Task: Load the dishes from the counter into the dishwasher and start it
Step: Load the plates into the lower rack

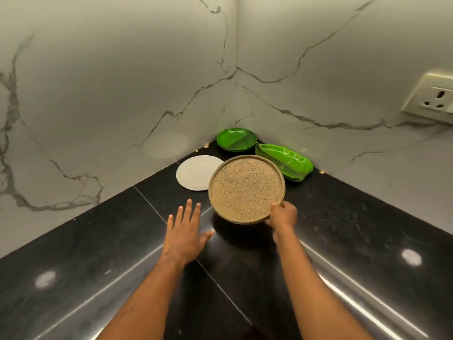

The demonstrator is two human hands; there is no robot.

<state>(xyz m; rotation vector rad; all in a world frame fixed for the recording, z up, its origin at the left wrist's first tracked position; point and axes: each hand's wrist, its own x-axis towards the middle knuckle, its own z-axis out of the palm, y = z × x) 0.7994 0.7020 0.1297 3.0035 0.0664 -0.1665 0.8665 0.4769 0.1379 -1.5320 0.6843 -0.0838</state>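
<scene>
Tan plate [246,188] is off the counter [98,253], right hand [282,214] pinching its near rim. Left hand [185,235] w/ fingers spread, holding nothing. Imo get left under the plate, one-handed looks wobbly.

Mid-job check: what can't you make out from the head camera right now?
Dishwasher: outside the head view, nowhere in frame.
White plate: right edge hidden behind the speckled plate held by the right hand.
Green trays: near end hidden by that plate; stack count too small to tell.
Wall socket: cut off by the right edge.
</scene>
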